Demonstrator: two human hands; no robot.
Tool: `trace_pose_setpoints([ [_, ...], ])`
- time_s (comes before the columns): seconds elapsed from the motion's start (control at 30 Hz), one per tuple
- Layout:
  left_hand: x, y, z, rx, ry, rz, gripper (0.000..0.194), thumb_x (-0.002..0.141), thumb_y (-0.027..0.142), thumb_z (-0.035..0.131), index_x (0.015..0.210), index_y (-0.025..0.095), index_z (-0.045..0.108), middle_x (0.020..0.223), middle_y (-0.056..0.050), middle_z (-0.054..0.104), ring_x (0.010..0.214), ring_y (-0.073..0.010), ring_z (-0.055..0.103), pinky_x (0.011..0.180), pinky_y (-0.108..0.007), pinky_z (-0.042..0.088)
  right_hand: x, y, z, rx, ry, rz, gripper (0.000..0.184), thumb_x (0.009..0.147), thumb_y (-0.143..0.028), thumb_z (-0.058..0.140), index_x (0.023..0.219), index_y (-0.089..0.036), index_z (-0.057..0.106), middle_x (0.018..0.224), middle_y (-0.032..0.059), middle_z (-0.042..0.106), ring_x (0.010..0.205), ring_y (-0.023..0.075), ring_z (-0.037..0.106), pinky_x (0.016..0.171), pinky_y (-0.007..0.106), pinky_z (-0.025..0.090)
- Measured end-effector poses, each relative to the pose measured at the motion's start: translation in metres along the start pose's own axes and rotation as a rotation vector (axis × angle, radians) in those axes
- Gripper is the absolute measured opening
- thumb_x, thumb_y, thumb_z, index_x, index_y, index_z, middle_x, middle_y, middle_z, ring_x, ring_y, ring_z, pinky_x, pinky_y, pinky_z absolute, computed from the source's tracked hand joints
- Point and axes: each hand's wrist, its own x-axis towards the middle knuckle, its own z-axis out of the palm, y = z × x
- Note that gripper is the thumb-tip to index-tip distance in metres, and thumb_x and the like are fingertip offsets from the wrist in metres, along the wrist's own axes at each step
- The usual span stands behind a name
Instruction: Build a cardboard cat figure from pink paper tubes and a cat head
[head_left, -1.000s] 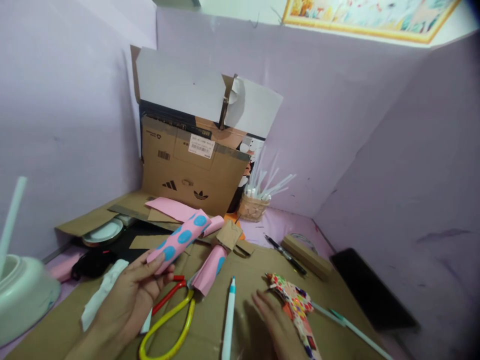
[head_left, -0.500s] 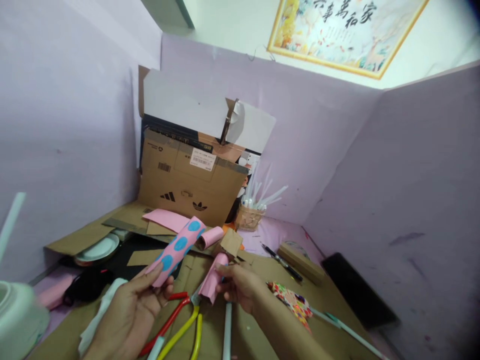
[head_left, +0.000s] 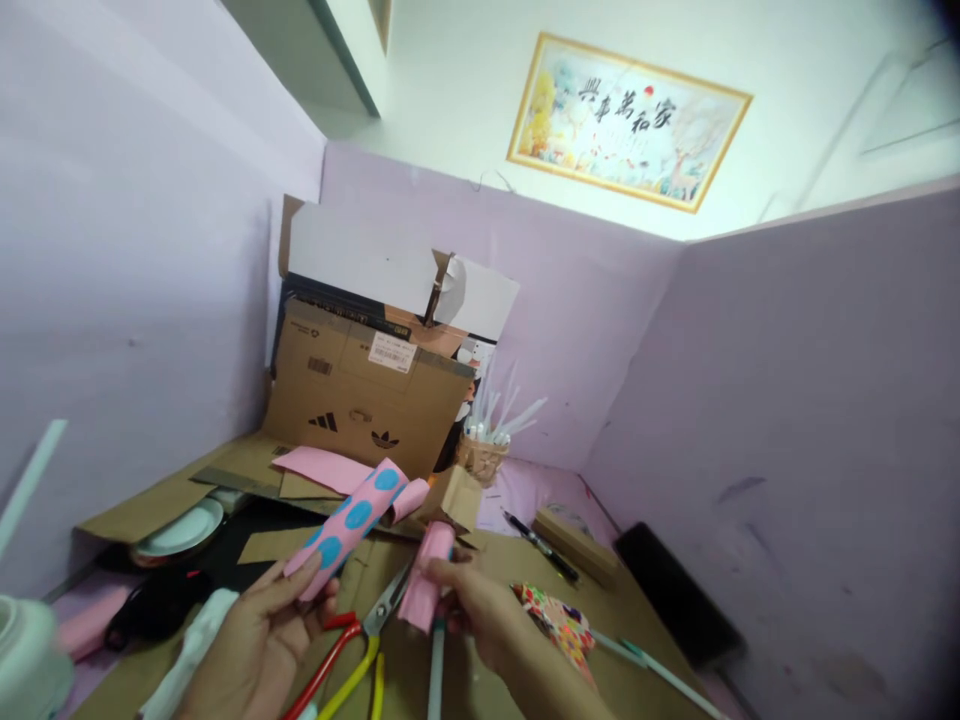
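Note:
In my left hand (head_left: 259, 635) is a pink paper tube with blue dots (head_left: 358, 515), tilted up to the right, my thumb pressed along its lower end. My right hand (head_left: 469, 595) pinches a shorter plain pink paper tube (head_left: 426, 580) just above the cardboard. Between the two hands lie scissors (head_left: 375, 620) with one red and one yellow handle, blades partly apart. Beneath my right hand a pale stick (head_left: 436, 665) runs toward me. Another pink paper roll (head_left: 410, 498) lies behind the dotted tube, partly hidden by it.
Cardboard (head_left: 540, 570) covers the work surface. An Adidas box (head_left: 360, 400) leans at the back, near a small basket (head_left: 481, 460) of clear sticks. To the right are a pen (head_left: 541, 547), a patterned piece (head_left: 561, 625) and a black phone-like slab (head_left: 675, 595). A white jar (head_left: 30, 650) stands left.
My view has tilted upward, showing more of the wall picture. The short pink tube in my right hand has shifted slightly away from the scissors, whose blades now show more. Both hands keep their holds.

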Motion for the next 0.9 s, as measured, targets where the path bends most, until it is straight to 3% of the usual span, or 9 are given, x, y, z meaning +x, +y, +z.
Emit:
trace_pose_setpoints([
  [0.07, -0.002, 0.001, -0.001, 0.034, -0.045, 0.053, 0.017, 0.071, -0.005, 0.058, 0.068, 0.01, 0.063, 0.06, -0.002, 0.063, 0.053, -0.0115, 0.062, 0.05, -0.02, 0.056, -0.015, 0.005, -0.022, 0.036, 0.019, -0.176, 0.017, 0.063, -0.012, 0.069, 0.079, -0.015, 0.067, 0.062, -0.0009, 0.065, 0.05, 0.0086, 0.055, 0.039, 0.013, 0.037],
  [0.13, -0.006, -0.002, -0.001, 0.072, -0.119, 0.094, 0.015, 0.066, -0.003, 0.064, 0.071, 0.011, 0.065, 0.063, -0.001, 0.064, 0.054, -0.0116, 0.061, 0.05, -0.02, 0.055, -0.027, 0.015, -0.047, 0.082, -0.032, -0.418, 0.026, 0.058, -0.016, 0.072, 0.084, -0.015, 0.069, 0.08, 0.0049, 0.071, 0.073, 0.0186, 0.064, 0.06, 0.024, 0.05],
  [0.2, -0.01, -0.006, 0.0, 0.104, -0.173, 0.108, 0.021, 0.06, -0.001, 0.069, 0.076, 0.013, 0.066, 0.062, 0.0, 0.064, 0.053, -0.0109, 0.059, 0.048, -0.019, 0.054, -0.036, 0.028, -0.069, 0.079, -0.07, -0.497, 0.029, 0.054, -0.021, 0.076, 0.081, -0.016, 0.07, 0.081, 0.0071, 0.071, 0.079, 0.0244, 0.065, 0.069, 0.032, 0.051],
  [0.3, -0.017, -0.013, 0.002, 0.116, -0.239, 0.054, 0.03, 0.057, 0.008, 0.076, 0.084, 0.015, 0.067, 0.059, 0.002, 0.062, 0.051, -0.0095, 0.057, 0.046, -0.016, 0.05, -0.046, 0.049, -0.093, 0.066, -0.087, -0.522, 0.03, 0.051, -0.025, 0.078, 0.078, -0.015, 0.069, 0.076, 0.0071, 0.07, 0.072, 0.0238, 0.064, 0.063, 0.032, 0.05],
  [0.47, -0.032, -0.028, 0.006, 0.196, -0.435, -0.111, 0.031, 0.06, 0.016, 0.075, 0.09, 0.015, 0.066, 0.061, 0.0, 0.061, 0.05, -0.0109, 0.053, 0.043, -0.021, 0.047, -0.061, 0.066, -0.112, 0.244, 0.171, -0.564, 0.044, 0.055, -0.029, 0.081, 0.096, -0.019, 0.068, 0.083, 0.0055, 0.071, 0.075, 0.0216, 0.065, 0.068, 0.031, 0.051],
  [0.6, -0.053, -0.061, 0.009, 0.269, -0.404, -0.371, 0.021, 0.065, 0.019, 0.072, 0.082, 0.012, 0.063, 0.056, 0.0, 0.058, 0.048, -0.0113, 0.051, 0.058, -0.038, 0.056, -0.073, 0.064, -0.122, 0.352, 0.286, -0.533, 0.053, 0.049, -0.03, 0.085, 0.098, -0.018, 0.069, 0.079, 0.0061, 0.071, 0.07, 0.0239, 0.066, 0.064, 0.034, 0.052],
  [0.67, -0.06, -0.078, 0.01, 0.322, -0.396, -0.477, 0.023, 0.066, 0.02, 0.07, 0.085, 0.011, 0.062, 0.057, -0.001, 0.06, 0.045, -0.0095, 0.049, 0.059, -0.037, 0.055, -0.077, 0.062, -0.125, 0.411, 0.318, -0.521, 0.053, 0.045, -0.03, 0.087, 0.094, -0.018, 0.069, 0.077, 0.0051, 0.071, 0.071, 0.0239, 0.067, 0.063, 0.033, 0.053],
  [0.77, -0.063, -0.088, 0.011, 0.369, -0.435, -0.484, 0.028, 0.064, 0.018, 0.07, 0.089, 0.01, 0.061, 0.06, -0.003, 0.063, 0.043, -0.0073, 0.048, 0.057, -0.031, 0.053, -0.076, 0.063, -0.128, 0.449, 0.335, -0.52, 0.051, 0.045, -0.03, 0.087, 0.09, -0.018, 0.068, 0.075, 0.0035, 0.07, 0.074, 0.0234, 0.067, 0.065, 0.032, 0.054],
  [0.9, -0.052, -0.07, 0.014, 0.31, -0.392, -0.341, 0.026, 0.063, 0.02, 0.072, 0.086, 0.012, 0.062, 0.053, 0.001, 0.058, 0.044, -0.0101, 0.049, 0.047, -0.028, 0.051, -0.065, 0.066, -0.119, 0.295, 0.283, -0.506, 0.047, 0.053, -0.033, 0.082, 0.093, -0.016, 0.064, 0.079, 0.0064, 0.07, 0.069, 0.0229, 0.066, 0.063, 0.034, 0.053],
])
